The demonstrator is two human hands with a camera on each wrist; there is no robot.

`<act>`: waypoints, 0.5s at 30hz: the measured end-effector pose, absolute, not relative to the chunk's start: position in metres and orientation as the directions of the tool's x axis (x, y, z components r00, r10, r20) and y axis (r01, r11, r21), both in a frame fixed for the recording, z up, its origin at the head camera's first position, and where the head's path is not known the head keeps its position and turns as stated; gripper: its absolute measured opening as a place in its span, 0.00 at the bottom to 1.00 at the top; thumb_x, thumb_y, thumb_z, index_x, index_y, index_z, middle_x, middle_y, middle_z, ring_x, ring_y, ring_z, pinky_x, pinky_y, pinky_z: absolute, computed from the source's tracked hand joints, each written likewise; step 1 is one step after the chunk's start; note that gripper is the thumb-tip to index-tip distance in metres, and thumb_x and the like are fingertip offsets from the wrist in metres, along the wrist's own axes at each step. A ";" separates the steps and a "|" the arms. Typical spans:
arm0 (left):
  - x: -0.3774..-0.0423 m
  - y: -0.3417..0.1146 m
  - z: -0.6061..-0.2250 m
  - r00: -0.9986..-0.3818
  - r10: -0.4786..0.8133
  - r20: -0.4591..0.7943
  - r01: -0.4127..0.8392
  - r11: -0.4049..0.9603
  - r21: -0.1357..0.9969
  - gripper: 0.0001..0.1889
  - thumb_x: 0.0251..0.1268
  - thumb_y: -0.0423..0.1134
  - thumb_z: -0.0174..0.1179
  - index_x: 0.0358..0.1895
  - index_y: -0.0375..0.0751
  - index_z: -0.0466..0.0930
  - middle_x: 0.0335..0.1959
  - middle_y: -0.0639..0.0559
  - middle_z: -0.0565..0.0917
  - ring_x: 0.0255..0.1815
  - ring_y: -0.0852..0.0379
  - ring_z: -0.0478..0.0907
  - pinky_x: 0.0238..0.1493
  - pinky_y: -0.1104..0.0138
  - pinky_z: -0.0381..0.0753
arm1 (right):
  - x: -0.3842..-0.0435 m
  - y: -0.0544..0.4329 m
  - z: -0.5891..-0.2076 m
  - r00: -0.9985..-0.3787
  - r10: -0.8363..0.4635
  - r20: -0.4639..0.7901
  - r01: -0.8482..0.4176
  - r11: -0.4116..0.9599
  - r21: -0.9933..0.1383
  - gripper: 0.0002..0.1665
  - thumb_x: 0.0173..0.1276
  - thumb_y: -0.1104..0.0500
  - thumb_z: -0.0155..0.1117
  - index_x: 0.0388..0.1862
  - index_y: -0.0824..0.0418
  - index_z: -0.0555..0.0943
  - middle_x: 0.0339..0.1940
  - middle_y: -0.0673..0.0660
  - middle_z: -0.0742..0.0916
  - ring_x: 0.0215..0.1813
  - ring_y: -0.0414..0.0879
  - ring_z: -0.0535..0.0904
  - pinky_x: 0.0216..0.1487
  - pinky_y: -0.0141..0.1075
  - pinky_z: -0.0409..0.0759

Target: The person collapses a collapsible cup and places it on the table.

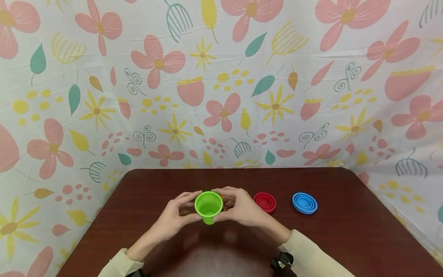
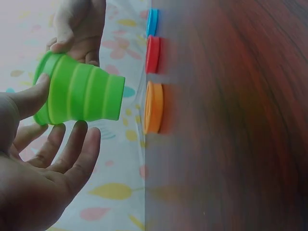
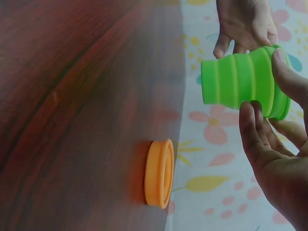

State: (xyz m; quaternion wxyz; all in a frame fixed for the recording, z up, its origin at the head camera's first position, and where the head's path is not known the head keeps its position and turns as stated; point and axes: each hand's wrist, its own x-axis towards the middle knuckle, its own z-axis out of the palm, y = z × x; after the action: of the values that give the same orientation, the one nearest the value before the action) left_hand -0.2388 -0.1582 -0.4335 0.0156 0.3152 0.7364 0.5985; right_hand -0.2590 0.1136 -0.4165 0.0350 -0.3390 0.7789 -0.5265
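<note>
A green collapsible cup (image 1: 209, 207), stretched out to full height with ringed sides, is held above the table between both hands. My left hand (image 1: 174, 215) grips its left side, the thumb at the rim and the fingers along the wall. On the opposite side my right hand (image 1: 243, 207) pinches the rim between thumb and fingers. The cup's mouth faces the head camera, and nothing shows inside it. Both wrist views show the ringed wall (image 2: 84, 91) and the narrower base. Beyond the cup lies a flattened orange collapsible cup (image 3: 158, 173), mostly hidden behind my right hand in the head view.
Flattened red (image 1: 265, 202) and blue (image 1: 304, 203) collapsible cups lie on the dark brown table (image 1: 346, 231), right of my hands. A flower-printed cloth (image 1: 221, 84) hangs behind the table and along its sides.
</note>
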 end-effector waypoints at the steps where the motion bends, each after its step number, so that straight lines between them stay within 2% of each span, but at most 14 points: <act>1: -0.238 -0.156 -0.433 -0.799 0.486 0.353 0.443 0.080 0.893 0.35 0.67 0.30 0.72 0.77 0.37 0.71 0.65 0.40 0.76 0.60 0.38 0.83 0.55 0.59 0.86 | -0.258 0.116 -0.417 -0.766 -0.565 0.306 -0.492 0.209 -0.845 0.43 0.58 0.58 0.86 0.72 0.58 0.80 0.57 0.52 0.86 0.47 0.51 0.87 0.46 0.43 0.89; 8: -0.236 -0.143 -0.432 -0.786 0.508 0.353 0.451 0.081 0.889 0.35 0.67 0.30 0.72 0.77 0.40 0.72 0.65 0.42 0.76 0.59 0.39 0.83 0.55 0.58 0.86 | -0.250 0.131 -0.420 -0.757 -0.561 0.336 -0.504 0.173 -0.846 0.41 0.59 0.57 0.85 0.72 0.57 0.80 0.57 0.53 0.85 0.48 0.53 0.87 0.46 0.46 0.89; 15: -0.232 -0.130 -0.428 -0.773 0.521 0.361 0.468 0.086 0.879 0.35 0.68 0.32 0.72 0.77 0.40 0.72 0.65 0.42 0.76 0.58 0.40 0.83 0.55 0.59 0.86 | -0.241 0.144 -0.418 -0.777 -0.539 0.325 -0.466 0.145 -0.873 0.41 0.59 0.58 0.86 0.72 0.54 0.80 0.57 0.53 0.85 0.50 0.52 0.89 0.48 0.45 0.89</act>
State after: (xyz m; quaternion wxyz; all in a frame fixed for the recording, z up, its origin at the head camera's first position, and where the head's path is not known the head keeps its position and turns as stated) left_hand -0.2315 -0.1304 -0.4281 0.0224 0.3358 0.7364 0.5869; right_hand -0.2408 0.1441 -0.4183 0.0326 -0.3326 0.7558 -0.5631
